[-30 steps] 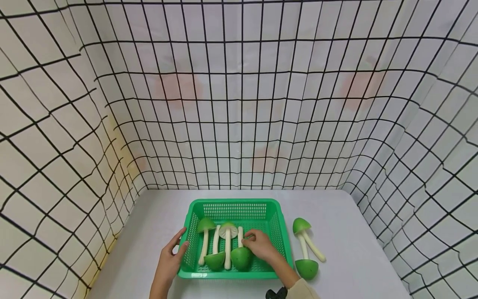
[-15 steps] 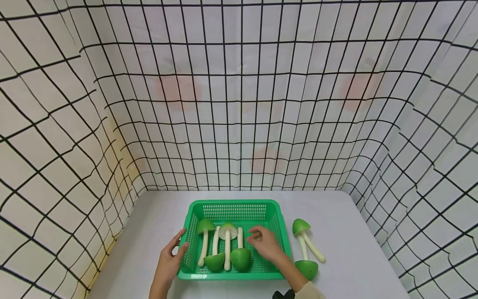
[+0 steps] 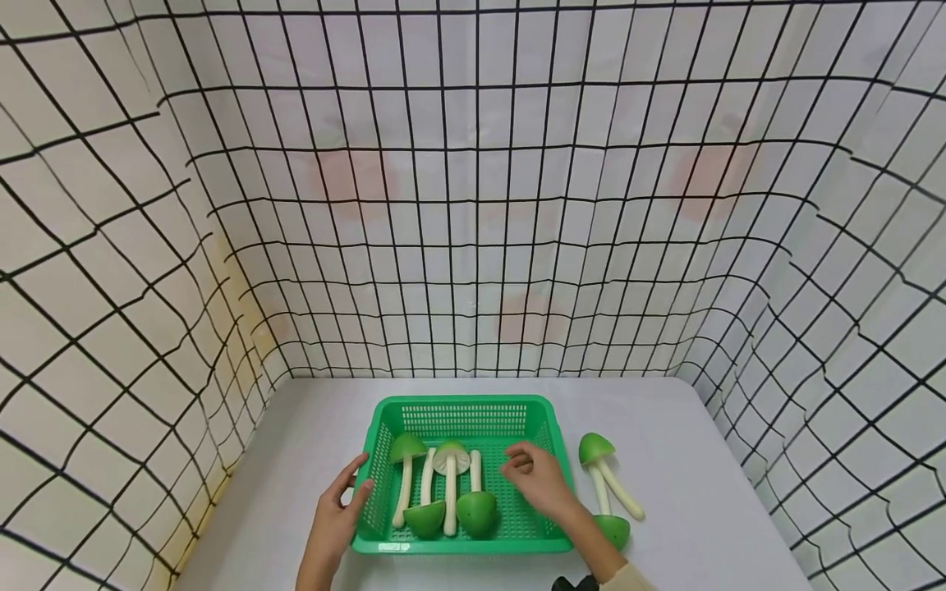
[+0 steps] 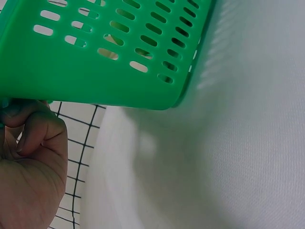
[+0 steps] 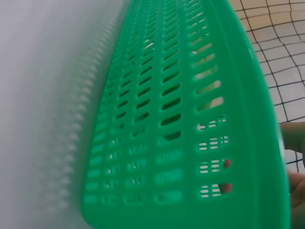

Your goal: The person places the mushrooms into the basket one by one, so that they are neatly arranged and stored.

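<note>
A green slotted plastic basket (image 3: 466, 546) holds several toy mushrooms with green caps and pale stems, lying side by side in alternating directions. The rightmost mushroom (image 3: 476, 513) in it has its cap toward the near side. My left hand (image 3: 336, 513) grips the basket's left rim; its curled fingers (image 4: 40, 129) show under the rim in the left wrist view. Over the right part of the basket hovers my right hand (image 3: 543, 484), fingers loosely bent, with nothing visible in them. Right of the basket lie a far mushroom (image 3: 595, 448) and a near mushroom (image 3: 612, 529), the latter partly hidden by my forearm.
The basket stands on a white-covered table (image 3: 695, 492). A black-grid white cloth wall (image 3: 473, 246) encloses the back and both sides. In the right wrist view the basket's slotted side (image 5: 162, 119) fills most of the picture.
My right hand has let go of the rightmost mushroom in the basket and drawn away to the right. The left hand and the mushrooms have stayed in place.
</note>
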The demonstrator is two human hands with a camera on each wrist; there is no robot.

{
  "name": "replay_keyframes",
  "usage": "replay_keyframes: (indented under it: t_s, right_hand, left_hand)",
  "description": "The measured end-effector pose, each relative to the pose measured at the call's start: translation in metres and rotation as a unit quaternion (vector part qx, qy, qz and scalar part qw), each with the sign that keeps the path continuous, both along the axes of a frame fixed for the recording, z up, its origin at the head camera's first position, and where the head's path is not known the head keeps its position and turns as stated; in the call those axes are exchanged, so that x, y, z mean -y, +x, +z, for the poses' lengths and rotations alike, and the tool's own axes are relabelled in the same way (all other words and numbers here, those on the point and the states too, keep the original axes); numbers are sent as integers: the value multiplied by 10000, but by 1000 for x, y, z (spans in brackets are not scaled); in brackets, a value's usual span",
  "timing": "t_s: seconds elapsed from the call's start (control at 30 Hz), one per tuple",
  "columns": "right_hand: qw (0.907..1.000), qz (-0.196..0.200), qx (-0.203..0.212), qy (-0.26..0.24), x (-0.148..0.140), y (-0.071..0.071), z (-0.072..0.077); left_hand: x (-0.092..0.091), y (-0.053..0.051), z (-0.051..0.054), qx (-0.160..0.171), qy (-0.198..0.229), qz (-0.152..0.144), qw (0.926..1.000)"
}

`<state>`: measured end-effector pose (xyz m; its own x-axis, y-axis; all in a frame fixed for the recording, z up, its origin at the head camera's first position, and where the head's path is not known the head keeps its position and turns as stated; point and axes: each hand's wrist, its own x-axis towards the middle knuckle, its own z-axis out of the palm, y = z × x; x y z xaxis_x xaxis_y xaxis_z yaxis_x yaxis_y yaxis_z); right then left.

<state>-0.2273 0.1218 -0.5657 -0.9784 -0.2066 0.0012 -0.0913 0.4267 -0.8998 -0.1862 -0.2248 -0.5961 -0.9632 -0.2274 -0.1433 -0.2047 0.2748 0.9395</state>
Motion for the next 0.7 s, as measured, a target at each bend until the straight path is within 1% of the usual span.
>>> replay_keyframes:
  t_s: [0.17, 0.3, 0.5, 0.7]
  right_hand:
    - [9999, 38, -138, 30, -10, 1, 8]
    - [9993, -76, -369, 31, -19, 2, 16]
    - [9985, -255, -475, -21, -33, 2, 15]
    - [9968, -433, -610, -269, -45, 4, 17]
  left_hand:
    - [-1, 1, -1, -6, 73, -39, 10000]
    - [-2, 1, -1, -25, 33, -26, 10000]
    - [-3, 1, 0, 12, -55, 17, 10000]
    - [-2, 2, 3, 19, -63, -14, 10000]
